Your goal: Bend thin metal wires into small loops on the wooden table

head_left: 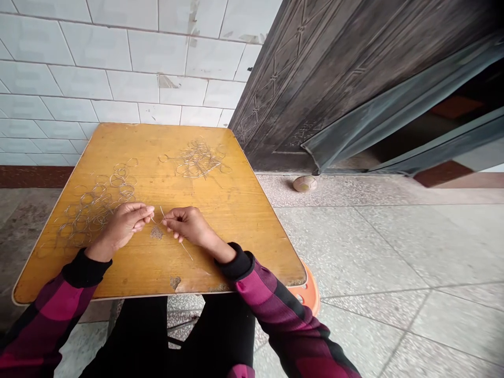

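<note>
Both my hands rest on a worn yellow wooden table (236, 220). My left hand (122, 226) and my right hand (189, 224) are each pinched on a thin metal wire (173, 236) that runs between them and slants down toward me past the right wrist. Several finished wire rings (98, 197) lie spread on the table just beyond my left hand. A tangled heap of unbent wire pieces (197, 157) sits farther back, near the table's far right.
A white tiled wall (118, 63) stands behind the table. A dark carved door (334, 79) stands open at the right. A small round object (304, 184) lies on the speckled floor by the doorstep. An orange stool (309, 291) shows under the table's near right corner.
</note>
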`<state>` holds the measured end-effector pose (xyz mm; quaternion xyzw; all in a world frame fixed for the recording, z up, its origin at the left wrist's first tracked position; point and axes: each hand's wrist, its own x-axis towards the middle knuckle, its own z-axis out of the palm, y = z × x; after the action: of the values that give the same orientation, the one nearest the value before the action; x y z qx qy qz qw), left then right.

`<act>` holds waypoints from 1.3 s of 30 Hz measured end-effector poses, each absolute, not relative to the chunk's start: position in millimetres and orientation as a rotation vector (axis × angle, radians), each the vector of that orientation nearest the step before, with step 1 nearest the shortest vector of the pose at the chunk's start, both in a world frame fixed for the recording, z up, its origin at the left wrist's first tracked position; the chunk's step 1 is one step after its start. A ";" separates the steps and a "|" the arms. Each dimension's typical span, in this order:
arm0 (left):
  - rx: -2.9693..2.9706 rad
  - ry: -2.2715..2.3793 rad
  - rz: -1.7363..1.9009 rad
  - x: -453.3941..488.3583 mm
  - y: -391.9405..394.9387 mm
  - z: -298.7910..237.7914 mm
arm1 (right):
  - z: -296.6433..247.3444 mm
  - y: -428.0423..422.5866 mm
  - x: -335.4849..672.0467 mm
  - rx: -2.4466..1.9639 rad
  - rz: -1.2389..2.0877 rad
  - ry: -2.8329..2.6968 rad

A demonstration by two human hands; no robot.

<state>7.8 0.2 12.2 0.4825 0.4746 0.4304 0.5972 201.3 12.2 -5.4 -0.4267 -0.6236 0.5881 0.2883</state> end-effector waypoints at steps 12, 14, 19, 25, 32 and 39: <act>0.962 0.977 1.053 7.6 -0.7 9.3 | -4.6 17.9 206.3 -0.819 2.066 -1.150; 0.958 0.978 1.069 9.4 -1.6 10.0 | -3.9 18.2 206.2 -0.810 2.094 -1.073; 0.950 0.987 1.105 12.7 -3.5 9.7 | -4.0 16.6 202.5 -0.833 2.038 -1.020; 0.972 1.007 1.159 19.5 -7.8 10.6 | -4.6 11.5 198.1 -0.830 1.834 -1.111; 1.181 1.028 1.118 20.4 -11.0 6.7 | 0.1 11.0 201.7 -0.885 1.760 -1.128; 2.278 1.289 1.226 14.6 -3.5 9.3 | -1.3 9.1 202.2 -0.936 1.774 -1.317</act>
<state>14.6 -3.5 9.3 0.7819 0.4424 0.4208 0.1256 202.2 9.1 -1.3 -0.3636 -0.5115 0.6891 0.3624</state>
